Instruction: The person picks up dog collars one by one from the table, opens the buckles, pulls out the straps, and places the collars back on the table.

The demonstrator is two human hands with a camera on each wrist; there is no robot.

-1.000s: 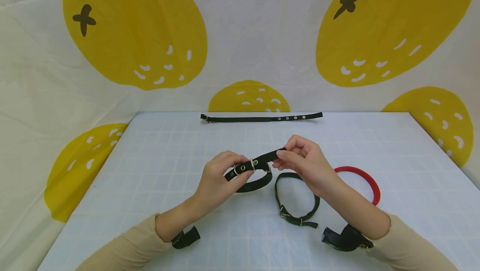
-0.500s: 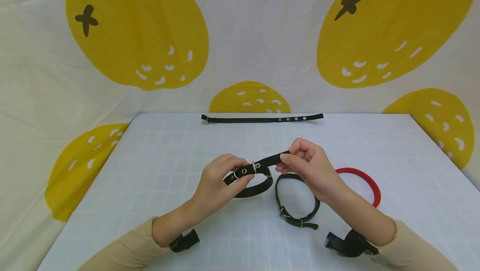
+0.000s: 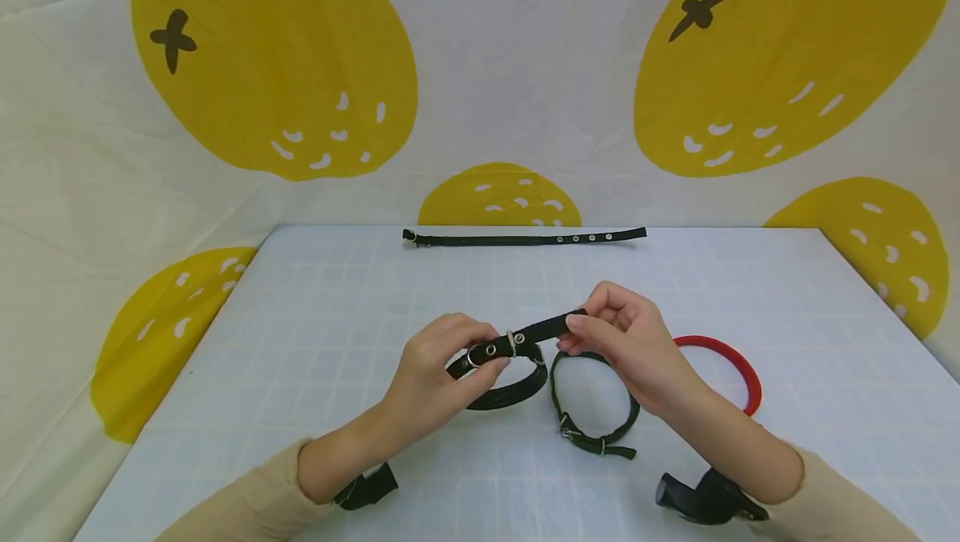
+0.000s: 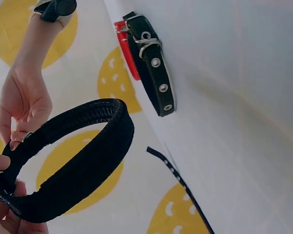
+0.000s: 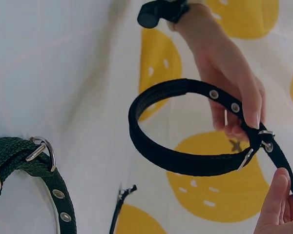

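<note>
A black collar (image 3: 513,396) with metal eyelets and a buckle is closed into a loop and held above the table. My left hand (image 3: 431,371) pinches it beside the buckle, thumb in front and fingers behind. With thumb and fingers, my right hand (image 3: 630,350) pinches the free strap end, which sticks out past the buckle to the right. The padded band (image 4: 88,170) fills much of the left wrist view. In the right wrist view, the strap tail (image 5: 282,163) runs from the metal fittings to my right fingertips.
A dark green collar (image 3: 583,440), buckled into a loop, lies on the table below my right hand. Behind my right forearm is a red collar (image 3: 741,371), partly hidden. A dark strap with eyelets (image 3: 487,240) lies straight along the far table edge. Patterned cloth hangs behind.
Both hands have come slightly lower with the black collar, and the right hand has shifted a little to the right. The grips look the same, and the other collars have not moved.
</note>
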